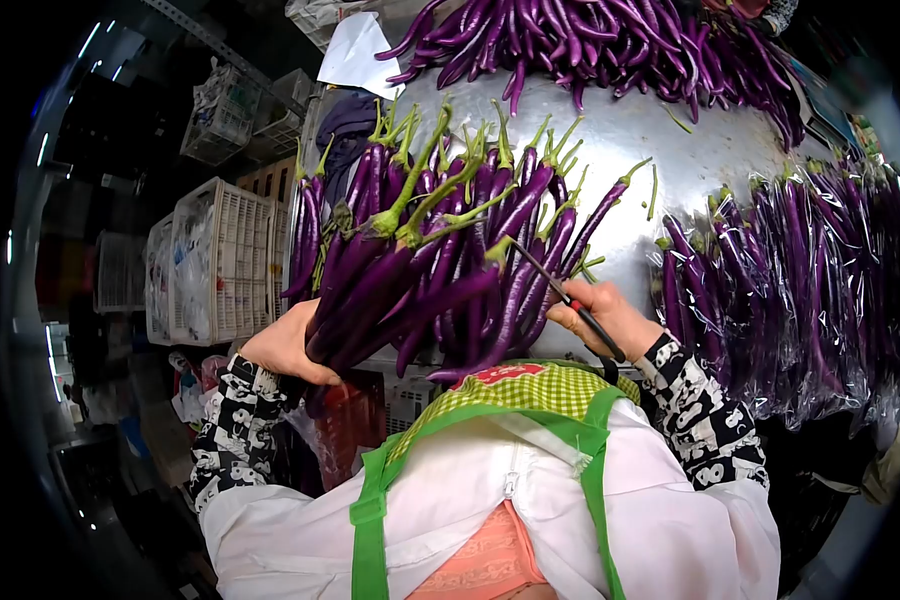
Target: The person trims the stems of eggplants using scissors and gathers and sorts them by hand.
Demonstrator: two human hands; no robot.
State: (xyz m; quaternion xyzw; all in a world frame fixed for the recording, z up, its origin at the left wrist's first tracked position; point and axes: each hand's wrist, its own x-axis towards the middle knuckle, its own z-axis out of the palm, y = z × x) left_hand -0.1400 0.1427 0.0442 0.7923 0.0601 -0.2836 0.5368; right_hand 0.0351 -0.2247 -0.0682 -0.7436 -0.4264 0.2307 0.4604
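Several long purple eggplants (370, 290) with green stems are bunched in my left hand (292, 343), whose fingers wrap round their lower ends. My right hand (606, 318) is closed round the dark and red handles of a pair of scissors (592, 322). The scissors' blades point up and left, their tip close to the green stem end of one eggplant. Loose eggplants (510, 215) lie side by side on the metal table (625, 140) beyond and between my hands, stems pointing away from me.
A large heap of eggplants (580, 40) lies at the table's far side. Eggplants in clear plastic bags (790, 290) lie at the right. White plastic crates (220, 265) stand at the left, and a red crate (350, 425) is below the near edge. White paper (358, 55) lies at the far left corner.
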